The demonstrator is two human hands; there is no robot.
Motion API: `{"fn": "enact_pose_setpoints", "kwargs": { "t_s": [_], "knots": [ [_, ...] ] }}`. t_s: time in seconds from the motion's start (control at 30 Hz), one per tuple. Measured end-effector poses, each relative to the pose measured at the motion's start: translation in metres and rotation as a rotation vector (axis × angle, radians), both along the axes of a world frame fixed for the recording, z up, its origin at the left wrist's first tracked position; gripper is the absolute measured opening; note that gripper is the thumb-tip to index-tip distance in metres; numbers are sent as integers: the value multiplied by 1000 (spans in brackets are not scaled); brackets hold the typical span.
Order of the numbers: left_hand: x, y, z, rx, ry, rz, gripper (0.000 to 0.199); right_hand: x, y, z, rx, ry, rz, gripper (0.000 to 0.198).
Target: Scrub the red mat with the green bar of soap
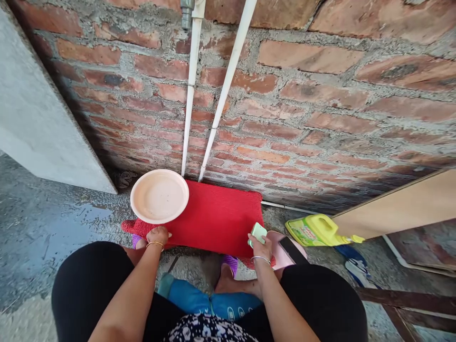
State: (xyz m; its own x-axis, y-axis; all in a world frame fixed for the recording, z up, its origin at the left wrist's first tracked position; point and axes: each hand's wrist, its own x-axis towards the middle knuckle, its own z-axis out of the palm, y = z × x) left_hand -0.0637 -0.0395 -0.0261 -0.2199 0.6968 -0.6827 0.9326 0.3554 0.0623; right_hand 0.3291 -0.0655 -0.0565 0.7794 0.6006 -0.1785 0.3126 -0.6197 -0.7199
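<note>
A red cloth [221,213] lies stretched flat over a low surface against the wall, its textured ends hanging at both sides. My left hand [157,236] is closed on the cloth's near edge at the left, just below a cream plastic basin [159,195] that sits on it. At the cloth's right end, my right hand [262,248] grips a pale green block [258,232], possibly a scrubbing brush; its underside is hidden. A pink basin [280,259] stands beside my right hand, partly covered by it, with a dark flat strip [294,251] across its rim.
A yellow detergent jug [313,230] lies tilted on the floor at the right. Two white pipes [223,95] run down the brick wall [320,104]. A grey slab [46,104] leans at the left, above wet floor. A blue bag [199,297] lies between my legs.
</note>
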Motion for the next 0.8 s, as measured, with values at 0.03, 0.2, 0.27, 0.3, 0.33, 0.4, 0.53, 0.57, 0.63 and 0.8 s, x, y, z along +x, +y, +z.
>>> {"fn": "enact_pose_setpoints", "kwargs": {
  "t_s": [0.03,0.2,0.27,0.3,0.33,0.4,0.53,0.57,0.63,0.8],
  "knots": [
    [1,1,1,-11,4,11,38,-1,-2,-1,-43,-5,-6,58],
    [7,6,11,-63,19,57,38,-26,-6,0,-234,-32,122,69],
    [9,6,15,-78,24,73,39,-29,-5,5,-326,-127,172,75],
    [10,6,17,-84,25,78,39,-29,-4,8,-367,-186,201,76],
    [11,6,19,-89,23,78,40,-28,-3,12,-397,-240,237,76],
    [11,4,21,-89,16,67,40,-26,0,18,-438,-302,310,73],
    [10,1,24,-54,23,39,41,-45,7,29,-454,-276,407,66],
    [9,0,24,-44,24,33,41,-57,9,32,-430,-273,445,64],
    [9,0,24,-44,22,25,41,-90,10,35,-363,-265,578,61],
    [9,2,19,-62,16,13,41,-196,6,37,-266,-259,1091,54]
  ]
}}
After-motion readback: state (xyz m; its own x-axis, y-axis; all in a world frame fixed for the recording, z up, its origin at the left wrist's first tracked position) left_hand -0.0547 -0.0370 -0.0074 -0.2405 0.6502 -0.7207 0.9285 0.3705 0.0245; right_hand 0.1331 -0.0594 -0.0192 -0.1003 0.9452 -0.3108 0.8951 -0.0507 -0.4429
